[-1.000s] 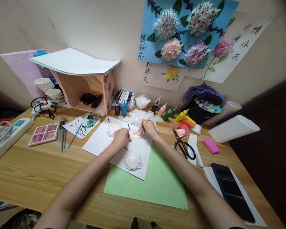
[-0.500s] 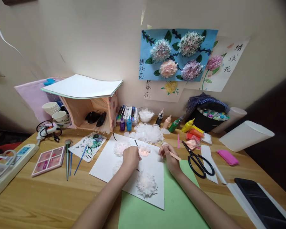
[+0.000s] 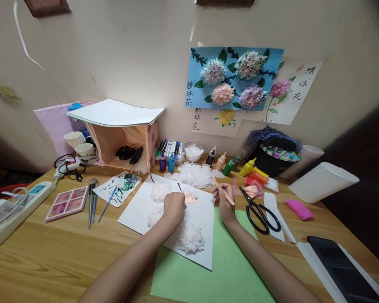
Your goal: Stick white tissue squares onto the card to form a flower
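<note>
My left hand (image 3: 173, 207) rests curled on a white sheet (image 3: 135, 212), its fingers pressing beside a small pink disc (image 3: 190, 199). Fluffy white paper flowers sit on the sheet, one at its top (image 3: 160, 191) and one at its near end (image 3: 191, 240). My right hand (image 3: 222, 201) is shut on a thin wooden stick (image 3: 225, 194) and hovers at the sheet's right edge. Under the sheet lies a green paper (image 3: 208, 275). Behind the sheet is a pile of white tissue pieces (image 3: 194, 174).
Black scissors (image 3: 258, 209) lie right of my right hand. Paint bottles (image 3: 230, 166), markers (image 3: 169, 148) and a wooden box (image 3: 123, 141) stand along the wall. Brushes (image 3: 91, 200), a palette (image 3: 68, 203) and a power strip (image 3: 17, 206) lie left. A dark tray (image 3: 344, 269) lies near right.
My right hand drew the stick back from the pink disc to the sheet's right edge. The left hand stayed on the sheet. The camera tilted upward.
</note>
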Motion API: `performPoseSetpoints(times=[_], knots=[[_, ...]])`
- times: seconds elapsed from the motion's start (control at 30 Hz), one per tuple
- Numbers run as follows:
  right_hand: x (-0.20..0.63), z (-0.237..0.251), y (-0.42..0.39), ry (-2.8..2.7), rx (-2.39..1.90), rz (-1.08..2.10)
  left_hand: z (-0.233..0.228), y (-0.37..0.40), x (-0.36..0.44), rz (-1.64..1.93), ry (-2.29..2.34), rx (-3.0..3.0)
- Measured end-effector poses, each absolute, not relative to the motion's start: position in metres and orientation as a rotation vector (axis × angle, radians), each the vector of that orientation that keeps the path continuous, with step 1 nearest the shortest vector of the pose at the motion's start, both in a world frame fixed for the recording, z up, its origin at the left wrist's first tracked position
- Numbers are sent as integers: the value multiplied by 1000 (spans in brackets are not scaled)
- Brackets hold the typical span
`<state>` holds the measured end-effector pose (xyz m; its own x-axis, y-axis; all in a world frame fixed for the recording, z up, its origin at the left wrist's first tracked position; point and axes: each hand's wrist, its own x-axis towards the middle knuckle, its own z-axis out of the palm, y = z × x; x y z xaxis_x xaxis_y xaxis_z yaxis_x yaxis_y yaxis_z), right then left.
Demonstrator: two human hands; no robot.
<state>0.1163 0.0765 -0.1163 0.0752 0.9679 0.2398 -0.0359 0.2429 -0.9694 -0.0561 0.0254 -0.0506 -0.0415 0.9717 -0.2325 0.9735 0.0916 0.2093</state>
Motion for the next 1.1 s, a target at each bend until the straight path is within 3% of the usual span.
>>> performPoseSetpoints(times=[0.17, 0.3, 0.77, 1.1], knots=[[117, -112, 85, -1464, -976, 818, -54, 23, -51, 8, 2105, 1972], [117, -114, 99, -1862, -910, 480, -57, 24, -55, 33, 2120, 1971], [114, -123, 123, -1950, -1039, 372, -62, 28, -67, 82, 2081, 1949], [112, -116, 103, -1771, -942, 550, -64, 29, -62, 63, 2062, 1945]])
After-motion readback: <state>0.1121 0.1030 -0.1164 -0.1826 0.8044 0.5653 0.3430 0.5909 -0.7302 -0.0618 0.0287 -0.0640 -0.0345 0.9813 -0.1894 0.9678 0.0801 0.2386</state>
